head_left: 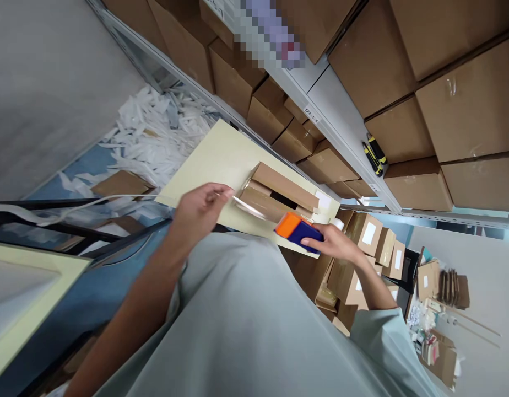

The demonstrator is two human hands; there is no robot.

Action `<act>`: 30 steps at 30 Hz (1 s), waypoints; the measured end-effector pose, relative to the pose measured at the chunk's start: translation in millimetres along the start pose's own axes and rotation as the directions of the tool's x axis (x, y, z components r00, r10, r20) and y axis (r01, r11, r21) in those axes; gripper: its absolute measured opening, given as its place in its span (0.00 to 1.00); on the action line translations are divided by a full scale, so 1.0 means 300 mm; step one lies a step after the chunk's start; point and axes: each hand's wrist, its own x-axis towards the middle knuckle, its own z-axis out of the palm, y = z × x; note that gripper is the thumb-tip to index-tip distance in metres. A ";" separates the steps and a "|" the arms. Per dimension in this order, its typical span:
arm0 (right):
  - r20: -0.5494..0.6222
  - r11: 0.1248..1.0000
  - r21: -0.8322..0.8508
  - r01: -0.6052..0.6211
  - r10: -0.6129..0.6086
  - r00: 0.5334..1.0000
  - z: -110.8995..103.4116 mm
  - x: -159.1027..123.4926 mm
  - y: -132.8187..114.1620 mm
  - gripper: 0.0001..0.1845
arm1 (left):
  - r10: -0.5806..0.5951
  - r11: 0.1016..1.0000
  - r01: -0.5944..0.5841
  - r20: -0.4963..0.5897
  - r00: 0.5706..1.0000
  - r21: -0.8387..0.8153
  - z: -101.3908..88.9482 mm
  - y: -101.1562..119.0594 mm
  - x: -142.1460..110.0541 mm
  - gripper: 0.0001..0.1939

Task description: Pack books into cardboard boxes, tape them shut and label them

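Observation:
With my right hand (336,242) closed round its dark blue body, I hold an orange and blue tape dispenser (301,232) over the near edge of the pale yellow table (200,157). A strip of clear packing tape (253,210) runs from it to the fingers of my left hand (204,205), which pinch the tape's free end. Just beyond the tape lies a long brown cardboard box (285,184); a dark gap shows between its flaps. Whether the tape touches the box, I cannot tell.
Shelves of cardboard boxes (291,138) line the far side. Two yellow and black utility knives (374,154) lie on a shelf edge (345,116). White scraps (151,127) are heaped on the floor at left. More boxes (366,234) are stacked at right; another pale table (68,267) stands at lower left.

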 end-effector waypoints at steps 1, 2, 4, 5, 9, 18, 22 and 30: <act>0.023 0.999 0.021 -0.042 0.041 0.999 -0.039 -0.002 0.003 0.27 | -0.011 1.000 0.011 -0.029 1.000 -0.018 -0.018 -0.006 0.026 0.21; 0.044 0.996 0.046 -0.081 0.079 0.996 -0.075 0.005 0.007 0.28 | -0.023 0.998 0.021 -0.043 0.999 -0.053 -0.028 -0.011 0.054 0.19; 0.096 0.983 0.109 -0.149 0.139 0.986 -0.132 0.040 0.020 0.30 | -0.052 0.987 0.045 -0.044 0.998 -0.157 -0.024 -0.015 0.106 0.17; 0.126 0.973 0.144 -0.179 0.161 0.979 -0.150 0.066 0.029 0.31 | -0.074 0.976 0.063 -0.041 0.996 -0.208 -0.014 -0.016 0.129 0.15; 0.223 0.930 0.246 -0.273 0.219 0.950 -0.165 0.184 0.083 0.35 | -0.175 0.933 0.155 -0.033 0.984 -0.325 0.035 -0.032 0.198 0.12; 0.263 0.939 0.229 -0.258 0.195 0.945 -0.095 0.330 0.182 0.36 | -0.244 0.919 0.209 -0.067 0.967 -0.334 0.054 -0.130 0.275 0.11; 0.231 0.947 0.194 -0.257 0.211 0.950 -0.112 0.329 0.164 0.37 | -0.267 0.920 0.233 -0.071 0.961 -0.315 0.047 -0.109 0.265 0.10; 0.293 0.918 0.247 -0.310 0.234 0.927 -0.174 0.260 0.092 0.35 | -0.201 0.939 0.184 -0.029 0.979 -0.292 0.015 -0.123 0.251 0.11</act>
